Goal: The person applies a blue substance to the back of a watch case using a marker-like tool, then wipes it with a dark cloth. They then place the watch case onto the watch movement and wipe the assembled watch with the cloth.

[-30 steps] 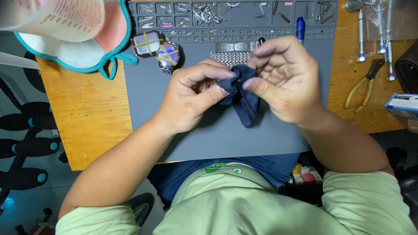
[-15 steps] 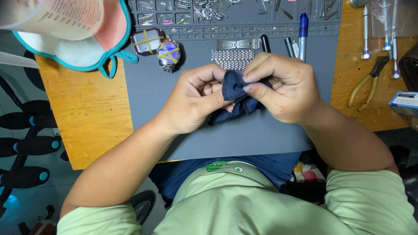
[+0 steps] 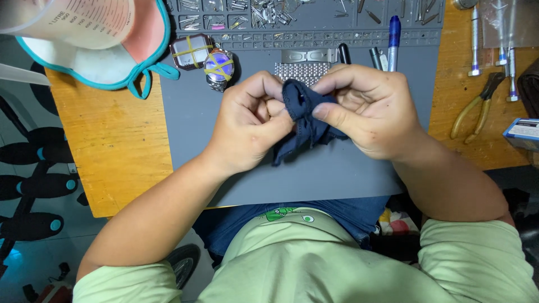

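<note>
Both of my hands hold a small dark blue cloth (image 3: 303, 120) over a grey work mat (image 3: 337, 174). My left hand (image 3: 252, 120) has its fingers curled, thumb pressed against the cloth. My right hand (image 3: 370, 109) pinches the cloth between thumb and forefinger. What the cloth wraps, if anything, is hidden. A metal watch band (image 3: 300, 70) lies on the mat just beyond my fingers.
Two watch cases bound with yellow bands (image 3: 205, 59) sit at the mat's upper left. A parts tray with small metal pieces (image 3: 269, 14) runs along the far edge. A blue pen (image 3: 393, 33), pliers (image 3: 477, 109), a measuring jug (image 3: 73, 19) and a teal-edged mask (image 3: 101, 67) lie around on the wooden table (image 3: 112, 146).
My hands have bunched the cloth tighter and shifted slightly; the cloth hangs less below my fingers and sits more between both thumbs.
</note>
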